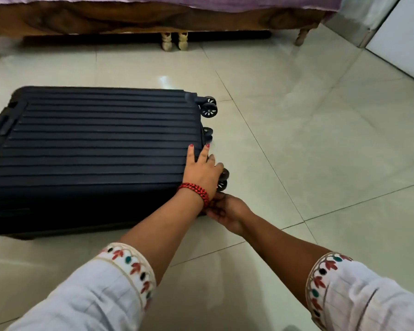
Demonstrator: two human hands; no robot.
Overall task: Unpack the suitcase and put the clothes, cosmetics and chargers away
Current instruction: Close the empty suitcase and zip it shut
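Note:
A dark navy ribbed hard-shell suitcase (93, 149) lies flat and closed on the tiled floor, with its wheels (209, 109) pointing right. My left hand (202, 172), with a red thread band on the wrist, rests spread on the lid near the wheel end, some fingers reaching over the edge. My right hand (227, 213) is at the suitcase's near right corner, just below the left wrist. Its fingers are curled against the side seam. What they pinch is hidden behind my left wrist. No clothes, cosmetics or chargers are in view.
A wooden bed frame (129, 20) with a purple sheet runs along the far side, its turned legs (175, 41) behind the suitcase. A white panel with a metal frame (402, 37) stands at the far right. Glossy floor tiles (320, 139) spread to the right.

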